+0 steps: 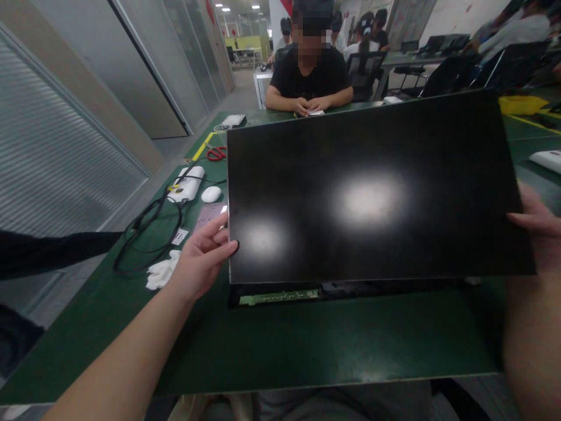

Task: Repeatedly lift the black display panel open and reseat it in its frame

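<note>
A wide black display panel [307, 199] with a glossy face is held up over the green table, its right end higher than its left. My left hand [208, 251] grips its left edge, thumb on the front face and fingers behind. At the right edge, my right hand [537, 219] is closed on the panel with its thumb in front; its other fingers are mostly hidden. Below the panel's lower edge shows a green circuit board strip [280, 297] on a dark base, the rest of which the panel covers.
Left on the table [307, 351] lie a coiled black cable [153, 234], a white glove [163, 270], a white box-shaped device [186, 184], a white oval object [211, 195] and red-handled scissors [215, 154]. A person [309, 70] sits opposite. A yellow tray [523, 105] stands at far right.
</note>
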Tool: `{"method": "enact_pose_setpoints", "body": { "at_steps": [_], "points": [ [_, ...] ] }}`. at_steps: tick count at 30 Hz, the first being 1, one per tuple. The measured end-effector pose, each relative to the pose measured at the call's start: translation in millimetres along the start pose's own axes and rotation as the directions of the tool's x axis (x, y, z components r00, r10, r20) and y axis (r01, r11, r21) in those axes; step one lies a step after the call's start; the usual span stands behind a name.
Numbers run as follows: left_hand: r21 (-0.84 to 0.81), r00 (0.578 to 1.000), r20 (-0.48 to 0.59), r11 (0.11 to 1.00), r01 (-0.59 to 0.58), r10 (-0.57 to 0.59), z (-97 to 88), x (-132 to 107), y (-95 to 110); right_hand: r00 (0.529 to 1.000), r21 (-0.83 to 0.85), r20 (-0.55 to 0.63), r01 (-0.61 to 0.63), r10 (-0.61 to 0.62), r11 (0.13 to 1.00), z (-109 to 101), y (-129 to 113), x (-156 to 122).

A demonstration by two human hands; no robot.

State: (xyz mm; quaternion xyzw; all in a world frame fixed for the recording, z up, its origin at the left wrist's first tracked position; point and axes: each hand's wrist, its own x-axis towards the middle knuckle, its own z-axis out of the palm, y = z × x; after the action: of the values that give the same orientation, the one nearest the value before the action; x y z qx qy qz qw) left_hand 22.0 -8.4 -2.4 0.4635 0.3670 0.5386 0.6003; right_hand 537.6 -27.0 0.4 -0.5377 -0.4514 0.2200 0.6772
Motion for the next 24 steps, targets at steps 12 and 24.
{"method": "enact_pose_setpoints", "body": {
  "at_steps": [12,24],
  "points": [
    [0.112,0.98,-0.063,0.977,-0.18,0.188,-0.6,0,-11,0.975,0.039,-0.029,-0.218,0.219,0.975,35,2,-2],
    [0.227,0.979,-0.088,0.96,-0.162,0.186,-1.4,-2,-16,0.993,0.093,-0.095,-0.054,0.063,0.994,39,9,0]
  ]
}}
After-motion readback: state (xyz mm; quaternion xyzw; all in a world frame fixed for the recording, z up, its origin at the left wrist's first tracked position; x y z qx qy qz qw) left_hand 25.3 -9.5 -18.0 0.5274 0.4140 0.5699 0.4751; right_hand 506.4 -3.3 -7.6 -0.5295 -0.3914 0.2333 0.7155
